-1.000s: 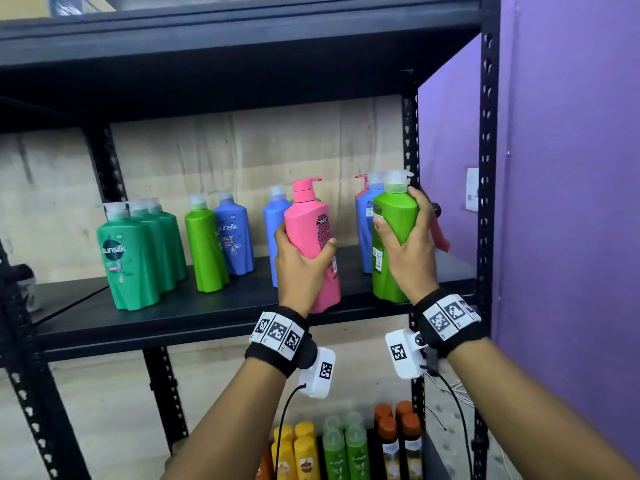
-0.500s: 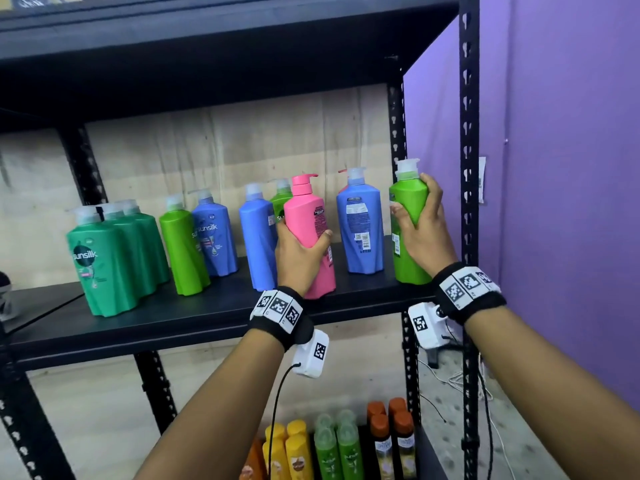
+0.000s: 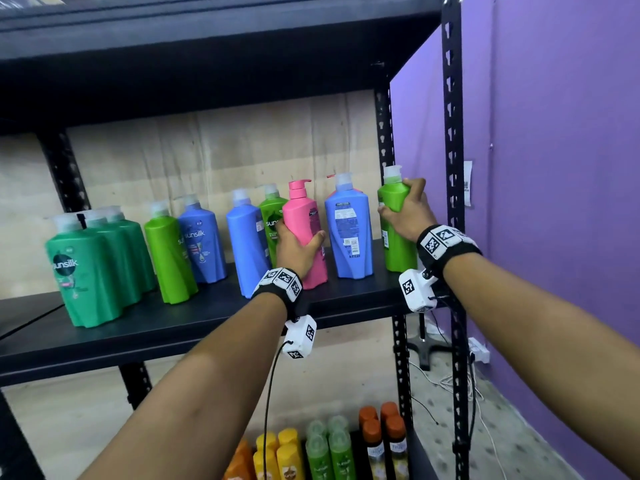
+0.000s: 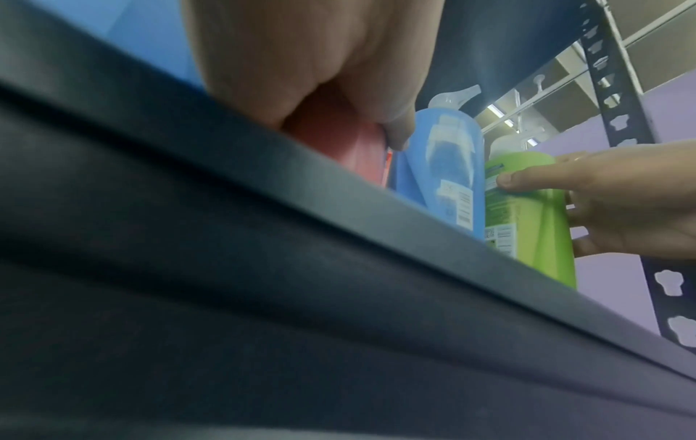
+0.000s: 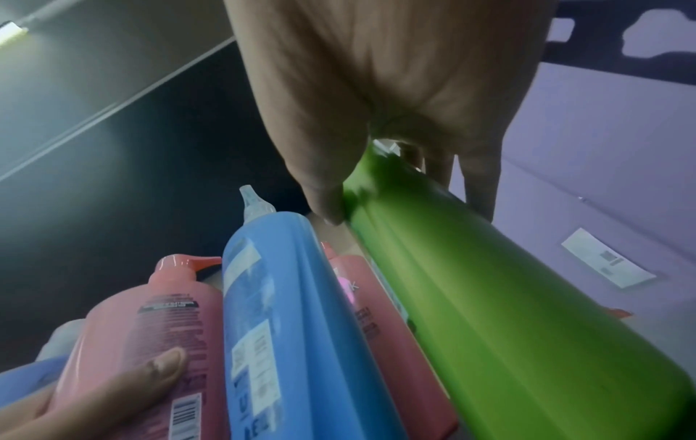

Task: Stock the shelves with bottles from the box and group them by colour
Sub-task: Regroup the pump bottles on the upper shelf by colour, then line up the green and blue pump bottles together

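Note:
My left hand (image 3: 298, 242) grips a pink pump bottle (image 3: 306, 220) standing on the black shelf (image 3: 138, 323); its thumb wraps the bottle's right side (image 5: 150, 324). My right hand (image 3: 410, 211) grips a light green bottle (image 3: 396, 237) near its shoulder at the shelf's right end, beside the upright post. The same green bottle (image 5: 489, 312) fills the right wrist view. A blue bottle (image 3: 348, 230) stands between the two held ones, with a second pink bottle (image 5: 380, 324) behind it. Left of the pink one stand a green bottle (image 3: 272, 216), two blue ones and more greens.
The black post (image 3: 452, 168) and the purple wall (image 3: 554, 168) close in the right side. The shelf above (image 3: 207, 46) hangs low over the bottles. Below, a lower shelf holds yellow (image 3: 277, 455), green and orange-capped bottles. Bare shelf lies at the front left.
Both held bottles have moved further back and to the right on the shelf; the green one now stands at the right end by the post. My view has shifted left and back.

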Action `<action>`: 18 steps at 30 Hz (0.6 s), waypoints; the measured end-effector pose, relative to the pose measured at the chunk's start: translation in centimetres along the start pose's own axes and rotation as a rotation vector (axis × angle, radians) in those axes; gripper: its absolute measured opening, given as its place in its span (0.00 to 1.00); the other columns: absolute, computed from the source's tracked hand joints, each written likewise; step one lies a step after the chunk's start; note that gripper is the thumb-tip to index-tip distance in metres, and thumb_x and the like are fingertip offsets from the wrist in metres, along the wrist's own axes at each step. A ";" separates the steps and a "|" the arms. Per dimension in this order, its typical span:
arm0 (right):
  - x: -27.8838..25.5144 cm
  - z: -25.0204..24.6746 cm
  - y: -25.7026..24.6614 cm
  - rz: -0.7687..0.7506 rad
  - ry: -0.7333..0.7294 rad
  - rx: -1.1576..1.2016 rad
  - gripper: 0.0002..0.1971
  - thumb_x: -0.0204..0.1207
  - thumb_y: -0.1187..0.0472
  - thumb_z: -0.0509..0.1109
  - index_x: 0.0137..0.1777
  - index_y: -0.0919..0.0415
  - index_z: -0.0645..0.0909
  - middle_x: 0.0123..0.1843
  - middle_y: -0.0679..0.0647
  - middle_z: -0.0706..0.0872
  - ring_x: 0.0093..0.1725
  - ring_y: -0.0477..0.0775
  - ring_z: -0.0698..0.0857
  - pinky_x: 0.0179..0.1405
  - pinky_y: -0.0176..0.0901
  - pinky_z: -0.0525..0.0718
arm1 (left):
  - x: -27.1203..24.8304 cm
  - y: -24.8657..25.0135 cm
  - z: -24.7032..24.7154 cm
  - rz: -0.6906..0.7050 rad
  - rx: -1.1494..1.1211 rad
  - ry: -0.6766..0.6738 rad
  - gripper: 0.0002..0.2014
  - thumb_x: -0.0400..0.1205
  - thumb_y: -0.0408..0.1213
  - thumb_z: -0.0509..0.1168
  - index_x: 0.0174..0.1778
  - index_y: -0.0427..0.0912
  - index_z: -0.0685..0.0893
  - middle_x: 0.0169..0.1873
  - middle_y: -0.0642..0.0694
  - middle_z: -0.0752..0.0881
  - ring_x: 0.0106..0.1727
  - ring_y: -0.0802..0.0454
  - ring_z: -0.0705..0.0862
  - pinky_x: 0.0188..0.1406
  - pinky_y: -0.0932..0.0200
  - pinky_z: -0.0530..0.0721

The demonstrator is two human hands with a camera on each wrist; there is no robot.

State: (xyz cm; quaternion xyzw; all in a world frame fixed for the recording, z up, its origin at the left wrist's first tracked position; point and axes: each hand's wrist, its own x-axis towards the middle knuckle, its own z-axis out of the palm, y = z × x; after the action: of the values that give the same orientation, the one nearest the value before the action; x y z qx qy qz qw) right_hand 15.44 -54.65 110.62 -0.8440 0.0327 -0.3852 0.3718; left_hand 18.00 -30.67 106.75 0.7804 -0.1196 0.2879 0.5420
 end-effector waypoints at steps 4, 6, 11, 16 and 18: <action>-0.3 0.0 -0.3 0.025 0.016 -0.018 0.33 0.79 0.48 0.74 0.74 0.57 0.58 0.72 0.65 0.75 0.70 0.69 0.76 0.69 0.63 0.81 | -0.1 -0.1 -0.1 0.001 0.011 -0.023 0.38 0.77 0.50 0.78 0.74 0.39 0.64 0.61 0.37 0.84 0.57 0.38 0.87 0.58 0.40 0.87; -0.7 -0.1 -0.4 0.015 0.038 -0.024 0.32 0.79 0.50 0.74 0.73 0.57 0.59 0.70 0.66 0.75 0.69 0.70 0.77 0.66 0.61 0.83 | -0.1 0.0 -0.3 0.002 0.039 -0.034 0.39 0.78 0.52 0.76 0.75 0.38 0.63 0.62 0.37 0.84 0.58 0.38 0.87 0.58 0.41 0.87; -1.5 -0.6 -1.3 -0.012 0.100 -0.065 0.30 0.78 0.52 0.74 0.76 0.62 0.68 0.73 0.65 0.69 0.71 0.71 0.76 0.69 0.57 0.80 | -0.3 0.4 -1.6 0.047 0.168 -0.026 0.28 0.85 0.59 0.64 0.67 0.36 0.75 0.58 0.37 0.86 0.57 0.37 0.87 0.58 0.41 0.86; -2.4 -0.4 -3.5 -0.234 0.236 -0.398 0.21 0.77 0.48 0.70 0.64 0.61 0.80 0.66 0.63 0.73 0.67 0.67 0.72 0.64 0.64 0.78 | -0.9 0.6 -5.4 0.234 0.254 0.199 0.12 0.84 0.46 0.66 0.53 0.41 0.87 0.46 0.46 0.90 0.49 0.47 0.88 0.52 0.54 0.84; -2.6 -0.1 -4.8 -0.292 0.165 -0.420 0.21 0.77 0.47 0.69 0.64 0.60 0.80 0.65 0.63 0.74 0.67 0.67 0.72 0.63 0.63 0.77 | -1.1 0.8 -7.1 0.264 0.272 0.253 0.08 0.83 0.43 0.66 0.48 0.42 0.86 0.41 0.48 0.89 0.44 0.49 0.87 0.47 0.55 0.84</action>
State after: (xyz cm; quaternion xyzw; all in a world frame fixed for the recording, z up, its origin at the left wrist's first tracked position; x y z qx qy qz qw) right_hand 12.43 -50.37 112.17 -0.8642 0.0200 -0.4869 0.1249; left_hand 14.46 -24.63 108.51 0.7816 -0.1118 0.4654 0.4000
